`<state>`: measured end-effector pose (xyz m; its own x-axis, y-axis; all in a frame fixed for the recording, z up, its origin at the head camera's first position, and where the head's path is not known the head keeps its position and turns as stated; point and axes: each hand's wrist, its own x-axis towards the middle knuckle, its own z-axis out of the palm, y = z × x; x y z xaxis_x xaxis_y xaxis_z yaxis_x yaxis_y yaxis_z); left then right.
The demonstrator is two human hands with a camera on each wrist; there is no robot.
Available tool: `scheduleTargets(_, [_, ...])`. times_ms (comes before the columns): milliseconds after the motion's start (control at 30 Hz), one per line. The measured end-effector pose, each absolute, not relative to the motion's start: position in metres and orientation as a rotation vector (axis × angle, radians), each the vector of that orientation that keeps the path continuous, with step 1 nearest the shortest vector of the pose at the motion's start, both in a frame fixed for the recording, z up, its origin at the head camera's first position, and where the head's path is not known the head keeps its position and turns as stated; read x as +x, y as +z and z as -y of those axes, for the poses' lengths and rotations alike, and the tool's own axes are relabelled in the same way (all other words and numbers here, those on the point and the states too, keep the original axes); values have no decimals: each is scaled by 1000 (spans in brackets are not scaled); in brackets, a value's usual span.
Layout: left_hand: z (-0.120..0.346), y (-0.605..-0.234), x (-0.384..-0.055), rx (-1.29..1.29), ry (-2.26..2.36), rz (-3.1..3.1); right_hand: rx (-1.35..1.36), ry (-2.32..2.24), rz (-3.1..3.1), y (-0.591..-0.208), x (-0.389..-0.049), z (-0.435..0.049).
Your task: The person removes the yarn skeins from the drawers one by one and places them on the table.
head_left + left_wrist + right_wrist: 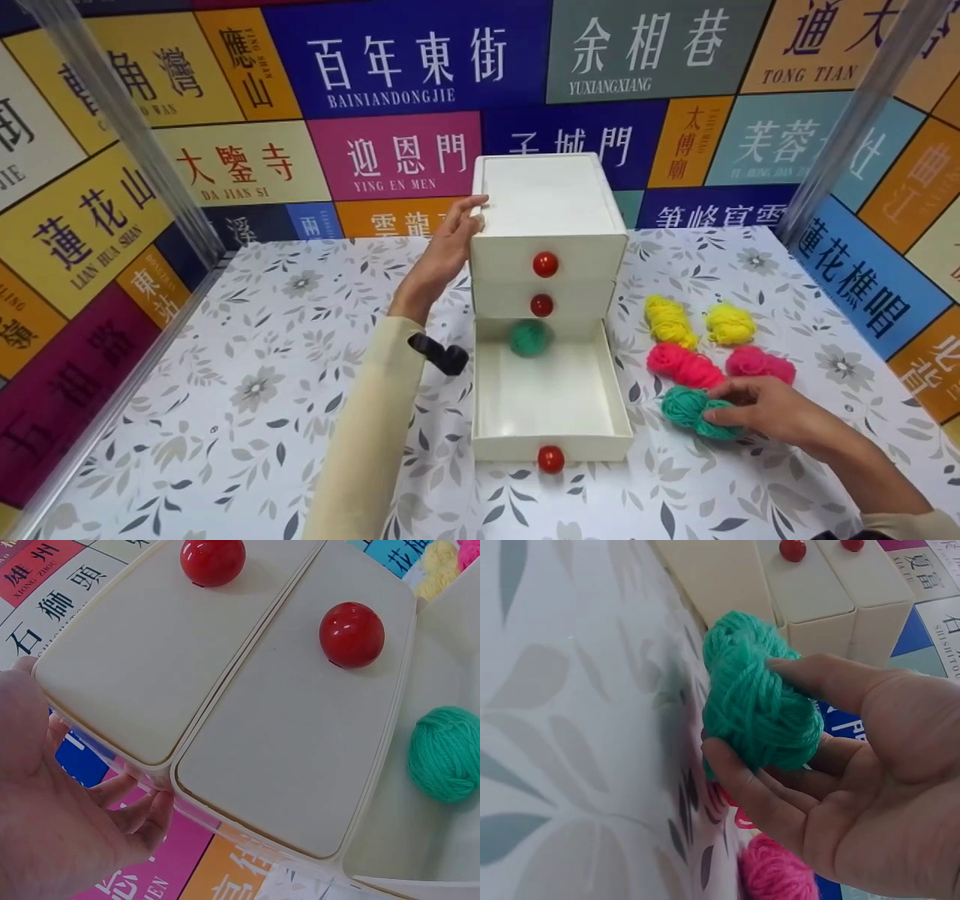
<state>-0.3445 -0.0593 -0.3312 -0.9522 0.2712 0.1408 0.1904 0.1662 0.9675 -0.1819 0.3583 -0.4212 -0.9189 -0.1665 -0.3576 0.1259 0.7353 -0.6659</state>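
A white drawer cabinet with red round knobs stands on the table, its bottom drawer pulled out. Inside, toward the back, lies a green yarn ball. My left hand rests against the cabinet's left side, a fingertip at the top edge; in the left wrist view its fingers touch the side by the two closed drawers. To the right of the drawer, my right hand holds green yarn between thumb and fingers. Another rounded green yarn lump sits right against it.
Yellow yarn and a second yellow ball lie right of the cabinet. Below them are red-pink yarn and a pink ball. Clear posts and sign-patterned walls enclose the flower-patterned table.
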Motion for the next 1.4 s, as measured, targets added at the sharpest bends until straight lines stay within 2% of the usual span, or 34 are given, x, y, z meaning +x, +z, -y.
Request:
scheduleTargets(800, [59,-332,-345,457,1952,-2323,-93,-871,-2672,-411,-180,-346])
scheduleTargets(1000, [61,-331,-345,471,1949,-2323,-40,-897,-2698,-402,-182,-343])
scheduleTargets(1400, [60,-333,-345,480,1961,-2322,30,-997,-2756,-382,-191,-301])
